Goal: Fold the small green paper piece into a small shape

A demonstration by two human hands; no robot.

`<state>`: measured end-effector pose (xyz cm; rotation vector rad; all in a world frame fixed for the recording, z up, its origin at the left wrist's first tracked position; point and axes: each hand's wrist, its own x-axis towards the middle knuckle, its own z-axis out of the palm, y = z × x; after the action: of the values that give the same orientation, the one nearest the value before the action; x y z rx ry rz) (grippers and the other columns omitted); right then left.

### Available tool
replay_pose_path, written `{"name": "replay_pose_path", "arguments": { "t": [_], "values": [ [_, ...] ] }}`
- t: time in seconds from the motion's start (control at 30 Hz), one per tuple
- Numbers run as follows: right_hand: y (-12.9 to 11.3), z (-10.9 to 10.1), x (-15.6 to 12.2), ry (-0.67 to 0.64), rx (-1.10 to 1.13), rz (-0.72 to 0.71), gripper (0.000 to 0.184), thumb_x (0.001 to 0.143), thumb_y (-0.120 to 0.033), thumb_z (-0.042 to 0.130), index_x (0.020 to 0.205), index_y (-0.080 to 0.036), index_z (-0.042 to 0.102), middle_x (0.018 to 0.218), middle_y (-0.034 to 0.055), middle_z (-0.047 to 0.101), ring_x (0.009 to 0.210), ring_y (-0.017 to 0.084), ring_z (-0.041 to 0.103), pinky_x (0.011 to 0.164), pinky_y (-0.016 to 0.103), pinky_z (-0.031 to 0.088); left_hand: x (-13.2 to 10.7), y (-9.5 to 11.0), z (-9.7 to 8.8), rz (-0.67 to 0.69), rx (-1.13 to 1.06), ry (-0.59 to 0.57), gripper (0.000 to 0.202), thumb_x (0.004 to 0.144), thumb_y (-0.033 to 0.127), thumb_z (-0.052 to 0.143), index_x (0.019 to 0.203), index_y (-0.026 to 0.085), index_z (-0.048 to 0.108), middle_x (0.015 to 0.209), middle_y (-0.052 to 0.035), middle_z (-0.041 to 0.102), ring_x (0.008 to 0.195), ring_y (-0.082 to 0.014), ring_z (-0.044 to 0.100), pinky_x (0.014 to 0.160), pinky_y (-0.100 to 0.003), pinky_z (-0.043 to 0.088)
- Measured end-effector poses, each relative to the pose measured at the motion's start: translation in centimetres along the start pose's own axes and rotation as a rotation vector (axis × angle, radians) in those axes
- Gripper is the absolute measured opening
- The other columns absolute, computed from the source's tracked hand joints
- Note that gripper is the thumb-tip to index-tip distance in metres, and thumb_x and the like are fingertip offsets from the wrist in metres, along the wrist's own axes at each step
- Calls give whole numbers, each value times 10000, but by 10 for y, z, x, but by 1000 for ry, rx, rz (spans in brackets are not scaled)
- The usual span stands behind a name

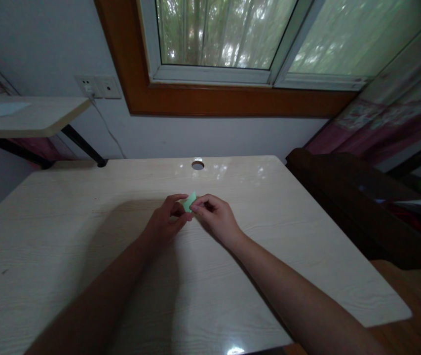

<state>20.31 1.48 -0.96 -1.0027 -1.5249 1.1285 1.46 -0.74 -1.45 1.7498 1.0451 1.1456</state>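
A small piece of light green paper (189,201), with a pointed upper corner, is held between my two hands over the middle of the desk. My left hand (167,217) grips its left side, thumb below and index finger above. From the right, my right hand (215,216) pinches the paper's lower right edge between thumb and fingertips. Fingers cover part of the paper, so its full shape and any folds are hard to make out.
Beneath my hands spreads a pale wood-grain desk (269,256) with a round cable hole (197,165) near its back edge. A raised shelf (28,118) on black legs stands at the left. Dark wooden furniture (343,197) borders the right side, below a curtain (380,113).
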Motion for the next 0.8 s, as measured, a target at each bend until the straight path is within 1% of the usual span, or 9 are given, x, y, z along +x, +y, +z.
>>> {"name": "replay_pose_path", "arguments": {
  "t": [0.1,0.3,0.5,0.63,0.8],
  "values": [
    [-2,1,-1,2,-40,-11,147,805,-358,738,814,-215,705,778,20,694,697,157,601,674,291,468,1,0,0,5,24,17,486,864,268,696,1292,235,468,770,34,648,705,-126,649,709,-251,501],
    [-4,2,-2,18,-91,-32,142,811,-356,731,804,-218,699,769,15,689,696,160,599,671,292,467,1,-3,0,-30,-19,29,514,858,263,702,1310,236,459,740,36,632,681,-129,630,681,-249,475],
    [-3,4,-3,44,-47,-13,179,790,-371,756,809,-218,665,742,1,665,668,154,591,651,290,469,1,-2,1,-25,-27,36,519,855,263,699,1315,235,462,732,47,624,683,-128,629,708,-259,483],
    [-3,5,-3,65,-2,12,216,768,-376,780,802,-217,637,723,-7,649,654,149,584,635,284,460,1,1,1,-36,-50,33,528,846,259,714,1309,231,462,718,50,621,680,-126,629,691,-252,474],
    [-4,4,-2,55,10,15,214,767,-368,784,790,-217,635,715,-13,640,651,144,577,636,282,450,1,1,1,-66,-128,14,574,851,251,719,1341,229,420,721,44,635,677,-123,627,673,-244,463]
  ]
}}
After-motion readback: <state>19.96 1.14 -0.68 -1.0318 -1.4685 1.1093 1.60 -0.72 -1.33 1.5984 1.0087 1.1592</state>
